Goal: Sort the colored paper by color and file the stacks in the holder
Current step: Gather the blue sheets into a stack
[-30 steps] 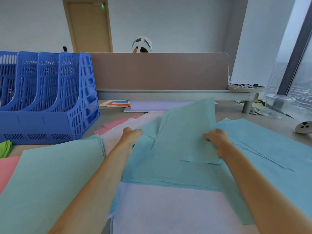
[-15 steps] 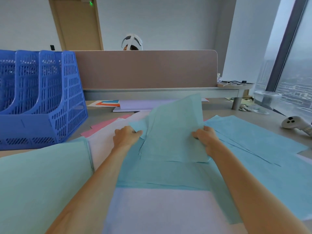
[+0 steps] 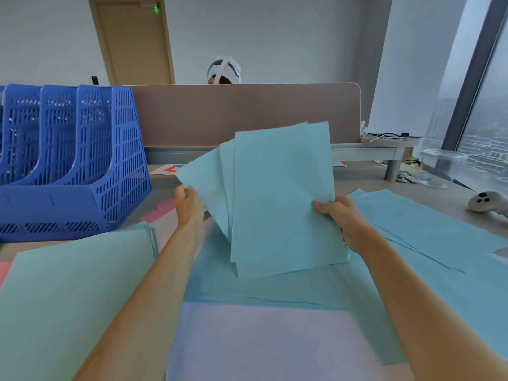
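An office: a brown desk partition [image 3: 247, 114] backs the worktop [image 3: 357, 184]. Left of the partition stands a blue file holder [image 3: 82, 174], behind it a wooden door [image 3: 134, 42], and right of it a tall window [image 3: 489, 119] over city buildings.

Both forearms [image 3: 154, 284] are bare, uncovered from the lower edge of the view up to the wrists. The left hand [image 3: 189, 206] and right hand [image 3: 339, 218] are bare too, with nothing worn on them.
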`<act>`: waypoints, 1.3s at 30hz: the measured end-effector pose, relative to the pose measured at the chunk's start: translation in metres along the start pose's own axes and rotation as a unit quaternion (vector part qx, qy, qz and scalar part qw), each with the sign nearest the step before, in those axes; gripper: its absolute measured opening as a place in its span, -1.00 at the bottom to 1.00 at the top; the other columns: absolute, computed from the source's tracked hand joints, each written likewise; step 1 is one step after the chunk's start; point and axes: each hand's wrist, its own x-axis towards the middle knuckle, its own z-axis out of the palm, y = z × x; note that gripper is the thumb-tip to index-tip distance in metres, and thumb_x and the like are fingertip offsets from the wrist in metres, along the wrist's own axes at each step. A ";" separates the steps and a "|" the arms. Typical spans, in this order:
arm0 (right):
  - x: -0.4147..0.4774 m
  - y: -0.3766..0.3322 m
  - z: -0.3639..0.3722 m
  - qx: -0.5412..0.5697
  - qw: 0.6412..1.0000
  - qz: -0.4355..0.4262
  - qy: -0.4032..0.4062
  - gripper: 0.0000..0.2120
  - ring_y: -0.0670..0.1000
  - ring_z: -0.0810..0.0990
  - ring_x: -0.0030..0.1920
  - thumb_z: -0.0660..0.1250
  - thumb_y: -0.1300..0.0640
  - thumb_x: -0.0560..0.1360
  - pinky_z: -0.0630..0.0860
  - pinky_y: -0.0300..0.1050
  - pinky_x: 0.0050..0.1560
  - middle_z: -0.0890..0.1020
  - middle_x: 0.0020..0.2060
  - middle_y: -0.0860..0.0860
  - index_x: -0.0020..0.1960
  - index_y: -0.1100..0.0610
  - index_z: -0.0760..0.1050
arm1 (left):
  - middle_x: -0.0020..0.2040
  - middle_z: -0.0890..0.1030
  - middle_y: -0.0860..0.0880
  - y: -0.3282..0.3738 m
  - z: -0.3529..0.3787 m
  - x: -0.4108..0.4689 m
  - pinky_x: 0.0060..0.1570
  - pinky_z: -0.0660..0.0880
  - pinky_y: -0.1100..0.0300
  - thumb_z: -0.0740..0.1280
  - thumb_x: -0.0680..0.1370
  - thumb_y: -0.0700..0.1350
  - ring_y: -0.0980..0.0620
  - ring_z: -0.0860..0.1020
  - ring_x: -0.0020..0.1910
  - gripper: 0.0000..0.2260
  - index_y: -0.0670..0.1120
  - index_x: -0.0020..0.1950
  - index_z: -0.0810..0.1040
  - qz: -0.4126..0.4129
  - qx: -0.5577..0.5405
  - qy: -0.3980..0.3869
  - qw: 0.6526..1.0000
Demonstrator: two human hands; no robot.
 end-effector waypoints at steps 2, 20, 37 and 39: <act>-0.001 -0.003 0.001 0.008 1.000 -0.005 0.008 -0.80 0.08 0.70 -0.07 0.39 0.19 0.49 0.61 0.02 0.01 0.72 -0.07 0.05 0.10 0.16 0.60 | -0.08 0.53 -0.04 0.002 -0.007 0.006 -0.15 0.48 0.13 0.03 0.63 -0.19 0.03 0.50 -0.17 -0.84 -0.04 0.08 0.38 -0.040 -0.008 0.006 0.999; -0.010 -0.007 0.007 -0.041 0.999 -0.014 0.033 -0.77 0.06 0.63 -0.27 0.27 0.44 0.45 0.62 -0.10 -0.21 0.67 -0.15 0.14 -0.01 0.20 0.58 | 0.54 0.19 -0.15 0.000 -0.007 -0.026 0.38 0.20 0.00 -0.07 0.64 0.19 -0.15 0.24 0.48 -0.40 -0.17 0.55 0.09 -0.044 0.498 -0.177 0.848; -0.010 0.007 0.016 -0.309 0.947 0.086 -0.017 -0.67 0.21 0.62 -0.05 0.25 0.29 0.41 0.59 0.08 -0.09 0.57 -0.01 0.22 0.16 0.20 0.34 | 0.02 0.68 -0.17 0.022 -0.031 -0.027 -0.24 0.56 0.14 0.38 0.54 -0.17 -0.07 0.67 -0.11 -0.63 -0.28 0.30 0.47 -0.203 0.287 -0.292 0.889; -0.009 0.005 0.013 -0.293 0.953 0.075 -0.009 -0.69 0.20 0.62 -0.06 0.25 0.30 0.40 0.58 0.01 -0.13 0.58 -0.03 0.21 0.15 0.22 0.38 | 0.06 0.68 -0.15 0.027 -0.030 -0.031 -0.14 0.56 0.12 0.34 0.57 -0.18 -0.08 0.66 -0.01 -0.75 -0.25 0.22 0.54 -0.206 0.311 -0.341 0.863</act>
